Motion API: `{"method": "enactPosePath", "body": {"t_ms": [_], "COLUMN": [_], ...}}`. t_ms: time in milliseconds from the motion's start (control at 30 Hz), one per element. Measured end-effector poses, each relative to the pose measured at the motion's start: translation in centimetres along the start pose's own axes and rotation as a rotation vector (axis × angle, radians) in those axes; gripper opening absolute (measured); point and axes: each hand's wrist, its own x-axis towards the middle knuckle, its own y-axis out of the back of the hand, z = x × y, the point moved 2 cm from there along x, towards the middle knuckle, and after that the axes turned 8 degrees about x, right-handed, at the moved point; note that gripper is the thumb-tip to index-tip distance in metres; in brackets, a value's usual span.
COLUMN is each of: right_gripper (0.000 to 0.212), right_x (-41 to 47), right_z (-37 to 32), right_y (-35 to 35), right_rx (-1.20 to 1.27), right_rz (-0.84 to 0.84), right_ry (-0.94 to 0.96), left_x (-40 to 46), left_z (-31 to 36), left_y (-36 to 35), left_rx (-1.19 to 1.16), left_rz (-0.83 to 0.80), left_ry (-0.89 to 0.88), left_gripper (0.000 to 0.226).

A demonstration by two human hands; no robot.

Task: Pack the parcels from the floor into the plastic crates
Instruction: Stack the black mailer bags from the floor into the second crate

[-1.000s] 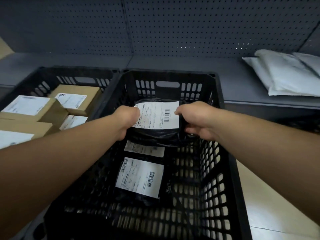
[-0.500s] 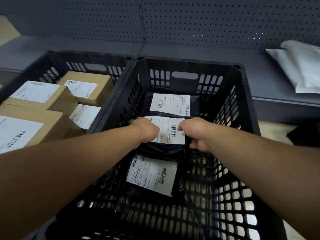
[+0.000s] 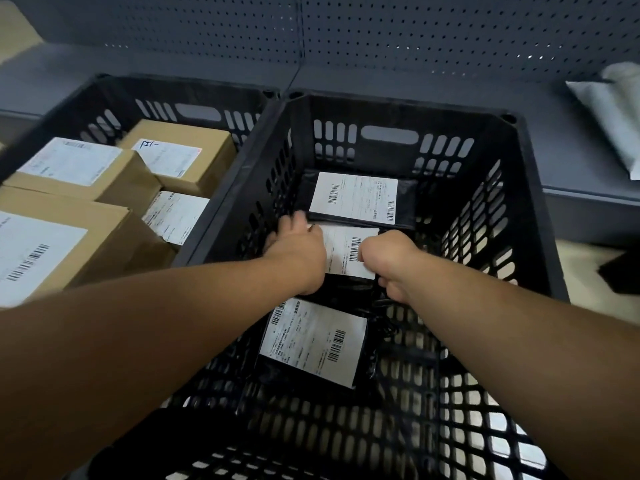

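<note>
Black parcel (image 3: 349,252) low inside right crate (image 3: 540,216), between two other labelled parcels. Left hand (image 3: 298,251) on its left edge, fingers released; right hand (image 3: 391,261) clenched, grasping its right edge.

I see a matt black plastic crate (image 3: 391,109) with slotted walls; inside, at twelve o'clock, a glossy black plastic parcel (image 3: 407,202) with a smooth white paper label. At nine o'clock, matt brown cardboard boxes (image 3: 194,140). Behind, a perforated grey metal panel (image 3: 415,36).
</note>
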Motion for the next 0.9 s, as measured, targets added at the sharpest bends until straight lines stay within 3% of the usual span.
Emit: {"method": "enactPosePath", "body": {"t_ms": [267, 333, 367, 500, 667, 800, 900], "right_gripper": [0.017, 0.009, 0.003, 0.013, 0.028, 0.04, 0.037], "right_x": [-0.1, -1.1, -1.7, -3.2, -4.2, -6.1, -7.3], "right_z": [-0.3, -1.1, -1.5, -3.2, -6.4, -8.8, -8.9], "right_y": [0.4, 1.2, 1.7, 4.3, 9.2, 14.4, 18.8], "right_rx": [-0.129, -0.186, -0.231, -0.349, -0.288, -0.172, -0.191], "right_rz": [-0.103, -0.125, -0.132, -0.1, 0.084, 0.191, 0.288], "right_ry": [0.005, 0.019, 0.044, 0.193, 0.464, 0.701, 0.846], "left_x": [0.3, 0.4, 0.4, 0.2, -0.4, -1.5, -3.0], "left_z": [0.8, 1.0, 1.2, 2.6, 5.1, 8.1, 11.2], "left_y": [-0.3, -0.1, 0.2, 2.3, 6.3, 10.5, 13.5], "left_rx": [0.045, 0.059, 0.064, 0.059, -0.194, -0.453, -0.58], "left_rz": [-0.05, -0.089, -0.116, -0.168, 0.037, 0.249, 0.414], "left_ry": [0.004, 0.018, 0.028, 0.076, 0.095, -0.028, -0.121], "left_gripper": [0.074, 0.078, 0.078, 0.073, 0.074, 0.063, 0.054]}}
